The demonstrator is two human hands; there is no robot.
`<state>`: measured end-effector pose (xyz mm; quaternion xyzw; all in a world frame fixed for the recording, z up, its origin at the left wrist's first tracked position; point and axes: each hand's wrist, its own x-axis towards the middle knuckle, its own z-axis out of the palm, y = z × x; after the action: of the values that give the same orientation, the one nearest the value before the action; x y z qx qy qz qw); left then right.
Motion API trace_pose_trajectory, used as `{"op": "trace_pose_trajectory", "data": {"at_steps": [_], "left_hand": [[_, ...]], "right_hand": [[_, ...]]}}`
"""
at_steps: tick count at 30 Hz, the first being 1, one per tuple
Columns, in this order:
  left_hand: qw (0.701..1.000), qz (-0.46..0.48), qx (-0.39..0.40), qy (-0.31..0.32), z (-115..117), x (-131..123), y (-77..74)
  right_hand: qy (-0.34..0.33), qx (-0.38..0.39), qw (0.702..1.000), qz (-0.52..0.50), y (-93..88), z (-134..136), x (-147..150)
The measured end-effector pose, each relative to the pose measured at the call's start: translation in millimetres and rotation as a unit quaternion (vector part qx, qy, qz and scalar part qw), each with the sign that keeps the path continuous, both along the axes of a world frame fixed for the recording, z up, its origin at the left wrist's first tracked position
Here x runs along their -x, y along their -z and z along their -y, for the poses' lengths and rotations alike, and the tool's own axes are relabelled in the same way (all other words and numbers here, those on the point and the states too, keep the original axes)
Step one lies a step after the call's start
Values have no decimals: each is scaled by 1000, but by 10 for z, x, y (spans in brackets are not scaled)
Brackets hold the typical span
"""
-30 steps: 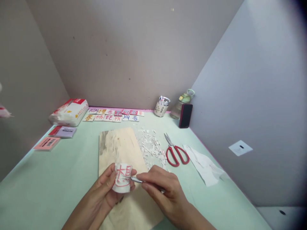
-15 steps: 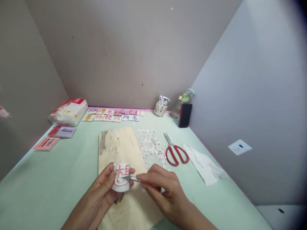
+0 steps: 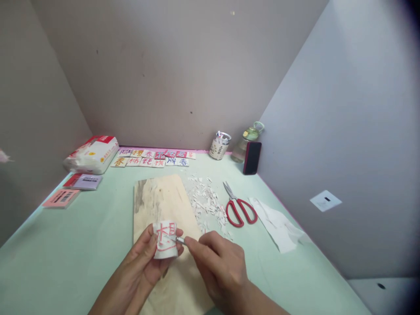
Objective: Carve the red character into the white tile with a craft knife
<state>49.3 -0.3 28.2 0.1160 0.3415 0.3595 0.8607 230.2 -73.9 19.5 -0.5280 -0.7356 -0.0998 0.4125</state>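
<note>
A small white piece [image 3: 166, 251] with a red character drawn on it is held up by my left hand [image 3: 146, 258], its fingers wrapped round the left side and behind. My right hand [image 3: 218, 258] grips a slim silver carving knife [image 3: 181, 240], and the blade tip lies against the face of the white piece, near the middle of the red strokes. Both hands are above the lower part of a wooden board [image 3: 164, 192]. Beside the board, on its right, lie many small white shavings [image 3: 208, 201].
Red-handled scissors [image 3: 241, 212] and a crumpled white tissue [image 3: 278, 225] lie at the right. Along the back are rows of lettered tiles [image 3: 147, 161], a can [image 3: 219, 146], a bottle [image 3: 239, 148] and an upright phone [image 3: 252, 158]. A tissue pack [image 3: 93, 153] and packets [image 3: 61, 198] sit left.
The white piece has tilted, showing its red character more fully. My right hand has turned slightly, and the knife tip has moved up and right on the piece. The view has shifted slightly.
</note>
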Motion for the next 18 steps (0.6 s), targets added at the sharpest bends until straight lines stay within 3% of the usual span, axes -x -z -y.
{"op": "trace_pose_trajectory", "data": {"at_steps": [9, 13, 16, 18], "left_hand": [[999, 27, -36, 25, 46, 7, 83], [996, 27, -42, 80, 70, 21, 122], [993, 38, -65, 87, 50, 32, 133], [993, 36, -74, 83, 30, 39, 120]], "right_hand": [[61, -85, 992, 68, -30, -12, 54], [19, -12, 996, -85, -112, -74, -6], [-35, 55, 976, -210, -170, -85, -72], [-63, 79, 967, -235, -189, -68, -104]]}}
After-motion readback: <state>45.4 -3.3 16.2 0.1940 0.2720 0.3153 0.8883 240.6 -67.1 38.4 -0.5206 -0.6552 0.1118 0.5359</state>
